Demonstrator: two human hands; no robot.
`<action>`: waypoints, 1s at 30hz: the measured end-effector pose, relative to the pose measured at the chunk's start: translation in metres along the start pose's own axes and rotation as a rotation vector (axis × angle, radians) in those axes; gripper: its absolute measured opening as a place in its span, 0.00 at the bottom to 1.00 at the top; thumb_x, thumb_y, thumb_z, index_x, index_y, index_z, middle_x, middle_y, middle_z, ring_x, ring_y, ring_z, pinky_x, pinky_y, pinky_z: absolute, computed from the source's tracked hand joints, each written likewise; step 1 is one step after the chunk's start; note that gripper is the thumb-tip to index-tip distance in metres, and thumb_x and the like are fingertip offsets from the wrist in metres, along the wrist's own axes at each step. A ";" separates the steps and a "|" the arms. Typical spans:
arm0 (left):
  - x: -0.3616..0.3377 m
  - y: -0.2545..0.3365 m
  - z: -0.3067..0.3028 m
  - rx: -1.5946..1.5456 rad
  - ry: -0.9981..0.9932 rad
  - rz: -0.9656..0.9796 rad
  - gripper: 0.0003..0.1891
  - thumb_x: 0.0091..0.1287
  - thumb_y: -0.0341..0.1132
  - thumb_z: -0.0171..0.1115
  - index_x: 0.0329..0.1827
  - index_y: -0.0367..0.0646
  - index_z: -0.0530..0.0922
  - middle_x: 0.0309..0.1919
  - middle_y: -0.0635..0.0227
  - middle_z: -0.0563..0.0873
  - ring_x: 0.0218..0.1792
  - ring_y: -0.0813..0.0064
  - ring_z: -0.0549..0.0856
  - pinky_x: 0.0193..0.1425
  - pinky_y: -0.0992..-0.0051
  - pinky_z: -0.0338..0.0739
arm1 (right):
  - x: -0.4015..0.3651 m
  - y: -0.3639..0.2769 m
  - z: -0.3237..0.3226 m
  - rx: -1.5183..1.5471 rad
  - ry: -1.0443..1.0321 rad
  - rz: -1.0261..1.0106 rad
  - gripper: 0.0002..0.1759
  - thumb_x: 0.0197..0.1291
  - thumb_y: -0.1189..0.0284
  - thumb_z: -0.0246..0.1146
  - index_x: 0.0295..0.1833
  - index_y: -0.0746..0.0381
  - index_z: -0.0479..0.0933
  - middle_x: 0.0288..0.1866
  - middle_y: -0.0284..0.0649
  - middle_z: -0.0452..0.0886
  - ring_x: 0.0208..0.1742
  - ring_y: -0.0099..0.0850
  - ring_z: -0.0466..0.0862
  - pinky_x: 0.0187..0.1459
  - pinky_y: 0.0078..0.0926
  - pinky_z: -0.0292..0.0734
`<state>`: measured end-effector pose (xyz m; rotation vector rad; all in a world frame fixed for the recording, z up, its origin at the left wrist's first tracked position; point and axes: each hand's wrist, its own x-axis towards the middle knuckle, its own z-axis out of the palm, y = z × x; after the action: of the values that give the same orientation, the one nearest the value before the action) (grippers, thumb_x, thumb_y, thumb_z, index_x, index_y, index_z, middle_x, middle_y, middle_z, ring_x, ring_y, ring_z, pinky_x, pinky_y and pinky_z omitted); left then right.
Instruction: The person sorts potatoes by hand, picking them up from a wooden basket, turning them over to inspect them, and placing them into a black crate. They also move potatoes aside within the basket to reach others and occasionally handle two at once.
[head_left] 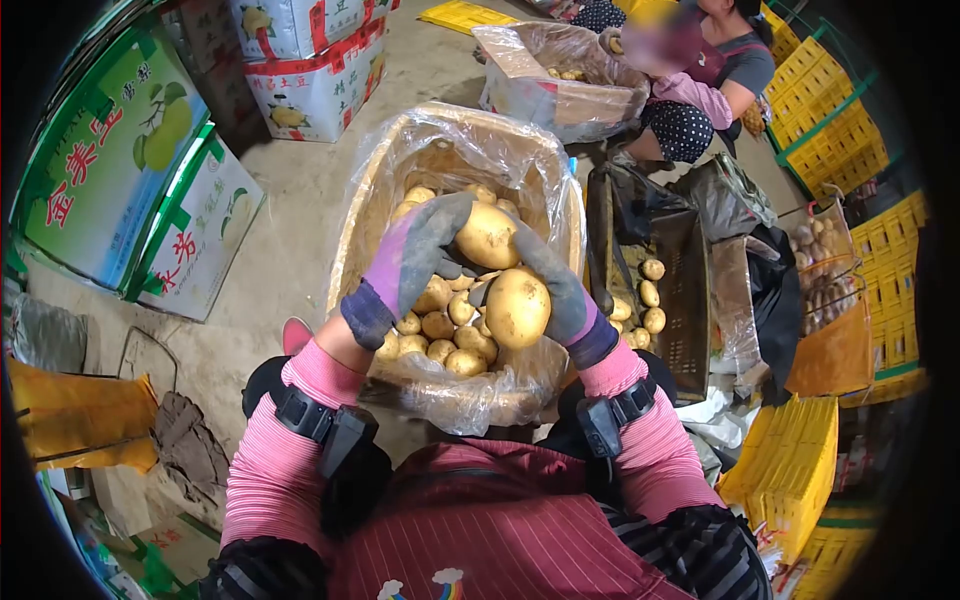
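Observation:
Both my hands wear grey and purple gloves and are over a plastic-lined box [362,215] of potatoes. My left hand [420,250] curls round the left side of a large potato [487,236]. From the right, my right hand [555,280] has its fingers against that same potato and its palm side beside a second large potato [519,308], which it holds nearer to me. Smaller potatoes [466,340] lie in the box below and around my hands. Parts of my fingers are hidden behind the two large potatoes.
A dark crate [690,300] with several potatoes stands right of the box. Beyond it, a person [735,60] crouches by another lined box [570,100]. Stacked cartons [315,95] stand at the upper left, yellow crates [785,470] at the right.

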<state>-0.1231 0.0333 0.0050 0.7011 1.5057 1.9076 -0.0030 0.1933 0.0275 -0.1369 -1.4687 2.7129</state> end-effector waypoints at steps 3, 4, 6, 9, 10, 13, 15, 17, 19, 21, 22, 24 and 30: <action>-0.001 0.017 0.007 0.083 0.051 -0.103 0.25 0.80 0.49 0.52 0.68 0.38 0.75 0.49 0.66 0.85 0.43 0.78 0.87 0.41 0.81 0.81 | -0.003 0.005 -0.020 0.028 -0.085 0.175 0.37 0.76 0.51 0.54 0.79 0.63 0.58 0.70 0.48 0.75 0.54 0.40 0.87 0.51 0.33 0.88; -0.002 0.026 0.010 0.118 0.094 -0.211 0.25 0.81 0.50 0.49 0.65 0.38 0.79 0.43 0.68 0.87 0.41 0.81 0.87 0.42 0.81 0.79 | -0.003 0.004 -0.021 0.058 -0.100 0.208 0.38 0.76 0.50 0.54 0.79 0.63 0.58 0.69 0.50 0.75 0.54 0.43 0.87 0.51 0.34 0.89; -0.004 0.021 0.010 0.062 0.102 -0.179 0.25 0.81 0.50 0.49 0.64 0.38 0.79 0.42 0.68 0.87 0.39 0.81 0.87 0.40 0.81 0.78 | 0.000 0.007 -0.033 0.238 -0.131 0.228 0.38 0.76 0.48 0.53 0.79 0.63 0.59 0.69 0.52 0.75 0.54 0.44 0.87 0.50 0.36 0.89; -0.003 0.012 0.009 0.010 0.095 -0.091 0.24 0.80 0.50 0.51 0.62 0.39 0.81 0.42 0.67 0.87 0.37 0.82 0.86 0.36 0.81 0.78 | 0.000 0.002 -0.040 0.449 -0.150 0.206 0.39 0.75 0.46 0.52 0.78 0.64 0.60 0.68 0.56 0.75 0.54 0.47 0.87 0.48 0.42 0.91; -0.002 0.010 0.008 0.018 0.087 -0.036 0.23 0.78 0.50 0.54 0.61 0.40 0.81 0.43 0.66 0.86 0.37 0.81 0.86 0.34 0.81 0.79 | -0.001 0.001 -0.041 0.484 -0.144 0.170 0.40 0.75 0.45 0.52 0.77 0.65 0.61 0.67 0.57 0.75 0.55 0.48 0.87 0.48 0.45 0.91; -0.003 0.011 0.006 0.221 0.024 0.068 0.22 0.79 0.49 0.53 0.62 0.40 0.81 0.43 0.67 0.86 0.37 0.81 0.86 0.36 0.82 0.79 | 0.000 0.006 -0.044 0.633 -0.197 0.189 0.40 0.74 0.44 0.53 0.74 0.66 0.64 0.67 0.57 0.76 0.58 0.49 0.86 0.49 0.51 0.90; -0.002 0.013 0.009 0.216 0.050 0.033 0.24 0.79 0.50 0.51 0.63 0.41 0.80 0.43 0.68 0.87 0.37 0.80 0.86 0.37 0.82 0.79 | 0.001 0.006 -0.042 0.667 -0.241 0.217 0.40 0.73 0.44 0.54 0.74 0.67 0.64 0.67 0.57 0.75 0.58 0.49 0.85 0.50 0.50 0.90; -0.001 0.011 0.012 0.208 0.066 -0.007 0.25 0.80 0.52 0.50 0.65 0.41 0.79 0.44 0.68 0.87 0.36 0.80 0.86 0.38 0.83 0.79 | 0.000 0.006 -0.038 0.628 -0.162 0.193 0.40 0.72 0.44 0.56 0.74 0.66 0.64 0.68 0.57 0.75 0.60 0.48 0.84 0.54 0.48 0.88; 0.002 0.008 0.010 -0.049 -0.027 -0.158 0.29 0.80 0.56 0.47 0.68 0.41 0.77 0.47 0.68 0.87 0.41 0.77 0.86 0.43 0.80 0.79 | 0.002 0.005 -0.030 0.612 -0.055 0.122 0.41 0.72 0.43 0.55 0.74 0.67 0.64 0.65 0.58 0.77 0.57 0.51 0.86 0.49 0.49 0.90; 0.002 -0.009 0.014 -0.057 -0.040 -0.154 0.30 0.80 0.58 0.46 0.69 0.42 0.75 0.50 0.67 0.86 0.45 0.76 0.86 0.46 0.78 0.79 | 0.005 0.001 -0.030 0.525 0.075 0.031 0.42 0.71 0.42 0.55 0.74 0.67 0.64 0.63 0.56 0.79 0.53 0.52 0.87 0.43 0.46 0.91; 0.004 -0.016 0.013 -0.062 -0.045 -0.136 0.31 0.80 0.59 0.46 0.71 0.42 0.73 0.54 0.66 0.85 0.48 0.74 0.86 0.49 0.76 0.79 | 0.006 -0.004 -0.031 0.517 0.051 0.006 0.42 0.71 0.42 0.55 0.74 0.67 0.64 0.63 0.56 0.79 0.53 0.52 0.87 0.43 0.46 0.91; 0.007 -0.025 0.009 -0.243 -0.112 -0.156 0.28 0.80 0.53 0.49 0.73 0.44 0.71 0.60 0.67 0.82 0.50 0.73 0.84 0.51 0.73 0.79 | 0.004 -0.023 -0.041 0.520 0.210 -0.044 0.40 0.72 0.42 0.55 0.72 0.66 0.66 0.62 0.55 0.79 0.51 0.50 0.88 0.41 0.42 0.91; 0.007 0.001 0.007 -0.117 0.035 -0.072 0.22 0.80 0.45 0.50 0.70 0.42 0.74 0.55 0.69 0.84 0.47 0.77 0.84 0.49 0.77 0.78 | -0.082 -0.114 -0.120 0.108 0.492 -0.308 0.38 0.69 0.40 0.57 0.69 0.60 0.72 0.53 0.49 0.84 0.43 0.44 0.88 0.33 0.45 0.87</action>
<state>-0.1227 0.0431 0.0081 0.5565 1.4079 1.9454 0.0916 0.3478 0.0619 -0.4886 -1.0964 2.2849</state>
